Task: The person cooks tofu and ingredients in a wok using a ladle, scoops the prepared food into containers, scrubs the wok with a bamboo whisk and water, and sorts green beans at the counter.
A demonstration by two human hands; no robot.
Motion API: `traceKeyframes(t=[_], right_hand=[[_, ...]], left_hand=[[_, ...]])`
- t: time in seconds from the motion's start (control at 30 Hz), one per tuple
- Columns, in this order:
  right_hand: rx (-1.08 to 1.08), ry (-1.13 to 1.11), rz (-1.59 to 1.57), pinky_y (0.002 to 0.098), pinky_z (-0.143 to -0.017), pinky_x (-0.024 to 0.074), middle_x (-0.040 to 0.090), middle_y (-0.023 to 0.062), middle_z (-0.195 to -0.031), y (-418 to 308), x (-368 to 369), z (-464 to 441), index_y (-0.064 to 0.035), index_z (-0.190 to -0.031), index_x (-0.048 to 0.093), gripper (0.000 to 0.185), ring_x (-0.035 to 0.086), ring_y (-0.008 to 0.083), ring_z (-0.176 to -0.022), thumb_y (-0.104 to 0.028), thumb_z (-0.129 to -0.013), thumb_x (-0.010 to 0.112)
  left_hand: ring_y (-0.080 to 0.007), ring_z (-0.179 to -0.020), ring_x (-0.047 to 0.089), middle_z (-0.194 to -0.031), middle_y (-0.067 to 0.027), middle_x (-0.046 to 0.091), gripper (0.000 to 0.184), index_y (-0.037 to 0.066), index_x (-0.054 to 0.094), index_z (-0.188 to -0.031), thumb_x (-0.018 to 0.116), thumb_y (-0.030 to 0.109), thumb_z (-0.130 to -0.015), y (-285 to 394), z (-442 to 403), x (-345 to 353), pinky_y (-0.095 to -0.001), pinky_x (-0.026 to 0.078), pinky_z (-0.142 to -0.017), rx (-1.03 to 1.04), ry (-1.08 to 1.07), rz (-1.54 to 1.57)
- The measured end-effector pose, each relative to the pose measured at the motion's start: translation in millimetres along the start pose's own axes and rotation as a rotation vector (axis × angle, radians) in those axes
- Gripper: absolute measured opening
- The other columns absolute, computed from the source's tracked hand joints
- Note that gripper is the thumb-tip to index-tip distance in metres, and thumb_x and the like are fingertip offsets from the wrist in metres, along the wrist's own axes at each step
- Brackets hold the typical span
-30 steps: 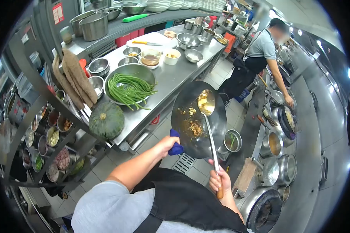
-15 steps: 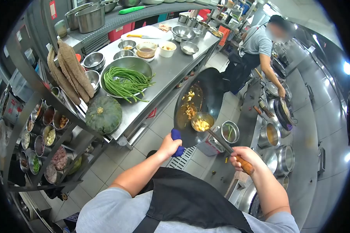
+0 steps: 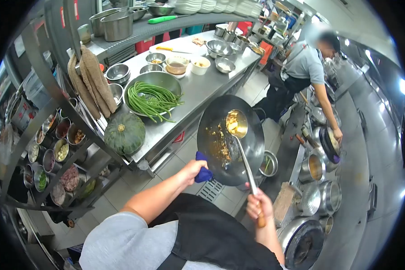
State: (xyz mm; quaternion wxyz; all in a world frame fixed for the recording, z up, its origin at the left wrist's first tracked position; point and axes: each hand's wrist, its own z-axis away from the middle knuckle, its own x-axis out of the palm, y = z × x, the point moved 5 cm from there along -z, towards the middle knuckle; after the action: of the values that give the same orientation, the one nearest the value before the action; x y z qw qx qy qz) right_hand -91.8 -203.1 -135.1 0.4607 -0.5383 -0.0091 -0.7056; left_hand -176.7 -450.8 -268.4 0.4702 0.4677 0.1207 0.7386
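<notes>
My left hand (image 3: pixel 194 171) is closed on a blue cloth (image 3: pixel 203 168) at the near left rim of a large dark wok (image 3: pixel 249 157). The wok is held up off the floor, with browned bits and oil (image 3: pixel 222 146) on its inside. Wrapped round the wooden handle of a steel ladle (image 3: pixel 246 162) is my right hand (image 3: pixel 259 206). The ladle's bowl lies over the far part of the wok and holds yellow chunks (image 3: pixel 232 123). The part of the wok under the cloth is hidden.
On the left counter (image 3: pixel 184 101) stand a bowl of long green beans (image 3: pixel 150 100), a green pumpkin (image 3: pixel 124 133) and several small bowls. A co-worker (image 3: pixel 308 67) reaches toward the stove line at right. Pots (image 3: pixel 312 168) and a second wok (image 3: pixel 303 245) line that side.
The wok has gone from steeply tilted to flatter, facing me more. The ladle has swung up and away, to the wok's far side. My right hand has moved left and nearer my body.
</notes>
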Motion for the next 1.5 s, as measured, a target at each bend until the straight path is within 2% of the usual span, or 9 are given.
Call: traceKeyframes(t=[0.13,0.23,0.33,0.6,0.8,1.03,1.23,1.47,1.5], right_hand=[[0.131,0.259,0.313,0.0268,-0.034,0.0339,0.045,0.0023,-0.063,-42.6,13.1,28.7,-0.0053,-0.119,0.051,0.032,0.042,0.0117,-0.041,-0.007,-0.086,0.047],[0.259,0.451,0.489,0.0276,-0.034,0.0340,0.047,0.0037,-0.063,-70.9,32.8,57.6,-0.0085,-0.091,0.048,0.008,0.044,0.0122,-0.041,-0.005,-0.084,0.048],[0.327,0.556,0.655,0.0271,-0.036,0.0340,0.048,0.0042,-0.063,-80.4,37.7,57.0,-0.0089,-0.089,0.046,0.006,0.043,0.0118,-0.042,-0.004,-0.085,0.048],[0.152,0.366,0.471,0.0267,-0.031,0.0345,0.045,0.0036,-0.064,-76.7,82.6,11.3,-0.0036,-0.111,0.051,0.026,0.040,0.0112,-0.038,-0.005,-0.086,0.044],[-0.109,-0.281,-0.164,0.0306,-0.030,0.0384,0.041,0.0034,-0.062,-17.5,27.0,-0.2,-0.0053,-0.144,0.026,0.058,0.039,0.0129,-0.034,-0.009,-0.089,0.042],[0.091,-0.020,-0.011,0.0300,-0.031,0.0366,0.042,0.0041,-0.064,-31.1,18.8,11.1,-0.0026,-0.137,0.037,0.049,0.039,0.0144,-0.037,-0.008,-0.089,0.042],[0.238,0.489,0.514,0.0267,-0.032,0.0332,0.047,0.0050,-0.062,-81.1,27.5,50.6,-0.0063,-0.092,0.049,0.008,0.042,0.0117,-0.038,-0.005,-0.084,0.047],[0.229,0.370,0.675,0.0266,-0.034,0.0371,0.048,0.0031,-0.062,-83.2,63.0,17.0,-0.0065,-0.091,0.047,0.007,0.043,0.0120,-0.038,-0.004,-0.085,0.049],[0.184,0.357,0.606,0.0273,-0.032,0.0374,0.046,0.0037,-0.062,-81.1,78.6,17.5,-0.0023,-0.107,0.050,0.021,0.042,0.0124,-0.037,-0.006,-0.087,0.046]], left_hand=[[-0.0179,-0.060,0.062,-0.069,-0.0060,0.060,0.009,0.001,0.059,-0.078,0.058,0.007,-0.072,10.3,4.9,5.1,-0.0298,0.052,-0.057,0.058,0.028,-0.057],[-0.0150,-0.059,0.059,-0.068,-0.0041,0.058,0.005,0.003,0.057,-0.075,0.057,0.007,-0.072,19.4,18.5,11.7,-0.0279,0.049,-0.056,0.197,0.060,-0.174],[-0.0125,-0.058,0.054,-0.067,-0.0025,0.056,0.004,0.004,0.055,-0.075,0.056,0.004,-0.070,25.0,20.2,18.1,-0.0273,0.045,-0.054,0.392,0.075,-0.294],[-0.0129,-0.062,0.055,-0.071,-0.0027,0.056,0.016,0.003,0.054,-0.085,0.058,0.004,-0.069,20.6,1.5,16.5,-0.0276,0.046,-0.058,0.513,0.184,-0.458],[-0.0151,-0.061,0.057,-0.071,-0.0040,0.057,0.011,0.004,0.056,-0.081,0.057,0.006,-0.071,24.2,0.7,14.3,-0.0283,0.048,-0.057,0.298,0.061,-0.194],[-0.0153,-0.059,0.059,-0.070,-0.0041,0.058,0.008,0.004,0.058,-0.078,0.058,0.007,-0.070,25.9,1.1,14.5,-0.0277,0.050,-0.055,0.161,0.065,-0.055],[-0.0134,-0.061,0.056,-0.069,-0.0031,0.057,0.007,0.005,0.056,-0.077,0.057,0.006,-0.069,33.3,12.5,21.8,-0.0275,0.046,-0.056,0.315,0.072,-0.190],[-0.0130,-0.061,0.055,-0.070,-0.0027,0.056,0.014,0.004,0.054,-0.081,0.057,0.001,-0.068,26.4,3.8,36.0,-0.0272,0.045,-0.056,0.405,0.111,-0.268],[-0.0130,-0.061,0.055,-0.070,-0.0027,0.056,0.013,0.004,0.054,-0.081,0.058,0.002,-0.068,26.7,-0.4,34.2,-0.0274,0.045,-0.056,0.420,0.112,-0.305]])
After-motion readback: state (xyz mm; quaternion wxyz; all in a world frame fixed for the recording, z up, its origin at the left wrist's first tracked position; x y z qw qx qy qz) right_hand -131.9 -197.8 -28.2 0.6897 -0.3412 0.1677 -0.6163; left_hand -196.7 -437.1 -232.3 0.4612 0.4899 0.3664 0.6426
